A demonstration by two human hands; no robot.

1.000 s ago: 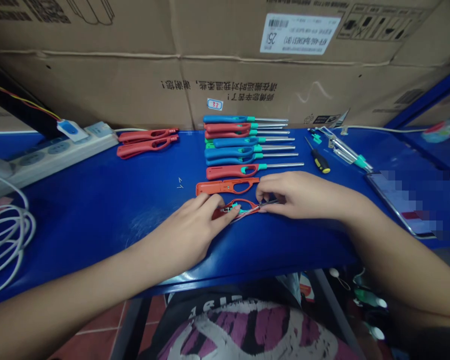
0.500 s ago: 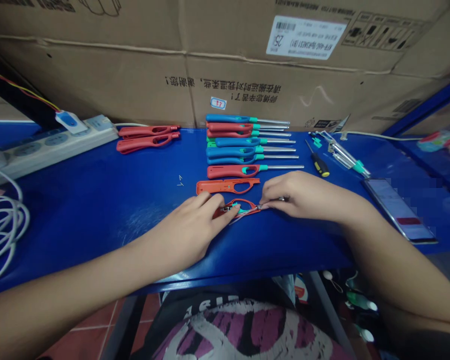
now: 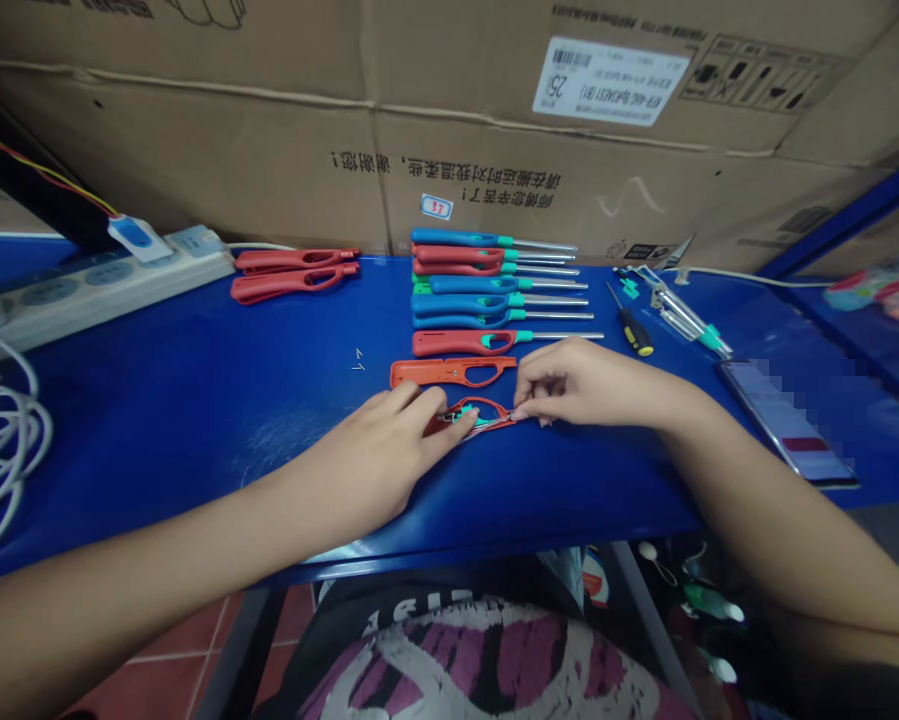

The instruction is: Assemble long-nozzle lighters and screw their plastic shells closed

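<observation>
An open red lighter shell lies near the front of the blue table, with a teal trigger part and thin wires inside. My left hand holds its handle end, the fingers bent over it and the thumb on the teal part. At the shell's right tip, my right hand pinches a small dark piece at the end of a wire. Just behind lies an orange half shell. Farther back, a red lighter and several blue and red ones are lined up with their metal tubes pointing right.
Two red shells and a power strip lie left. A screwdriver, metal tubes and a phone lie right. A white cable coils at far left. A cardboard box stands behind.
My right hand has shifted slightly left, its fingers now more curled at the shell's tip. My left hand stays on the shell.
</observation>
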